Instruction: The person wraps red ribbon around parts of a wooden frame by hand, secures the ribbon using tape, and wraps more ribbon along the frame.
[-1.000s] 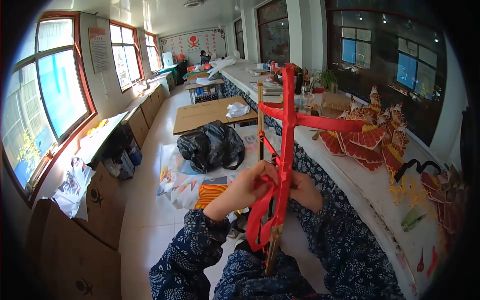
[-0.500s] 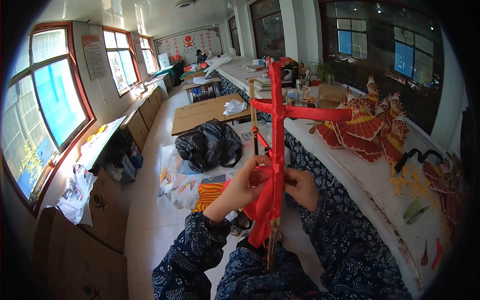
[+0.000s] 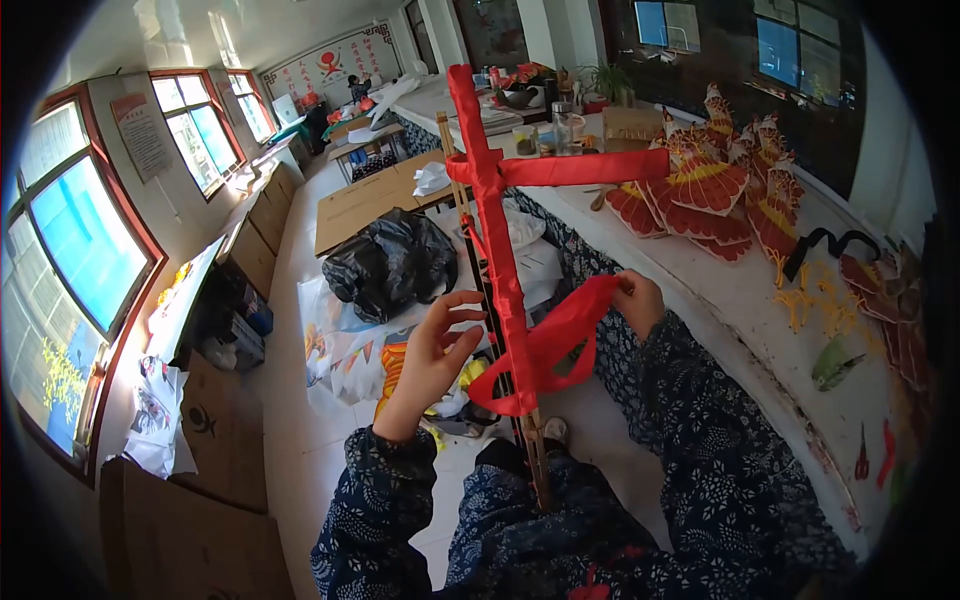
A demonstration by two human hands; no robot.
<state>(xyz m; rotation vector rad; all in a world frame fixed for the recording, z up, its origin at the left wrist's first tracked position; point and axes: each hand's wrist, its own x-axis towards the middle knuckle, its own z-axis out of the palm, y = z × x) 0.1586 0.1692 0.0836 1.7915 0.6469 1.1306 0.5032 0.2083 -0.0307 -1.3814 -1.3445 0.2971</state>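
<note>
We hold the loose end of a thin, flat red ribbon (image 3: 562,335) pinched between the thumb and fingers of our right hand (image 3: 640,303), on the right of a tall cross-shaped frame wrapped in red (image 3: 500,250). The ribbon spans the gap from that hand leftward to the frame and loops around its lower wrapped part, with a slack fold hanging below. Our left hand (image 3: 428,350) is empty, its fingers spread and thumb apart, just left of the frame; we cannot tell whether its fingertips touch the thin dark rods beside it. The frame stands between our two hands, its top tilted left and its bare tan lower end (image 3: 538,465) close to our lap. Its red crossbar (image 3: 590,168) reaches right, above our right hand. Farther off to the left lies a crumpled black plastic bag (image 3: 390,265); on the long white-topped counter (image 3: 680,285) at right sit red-and-gold winged figures (image 3: 705,195).
</note>
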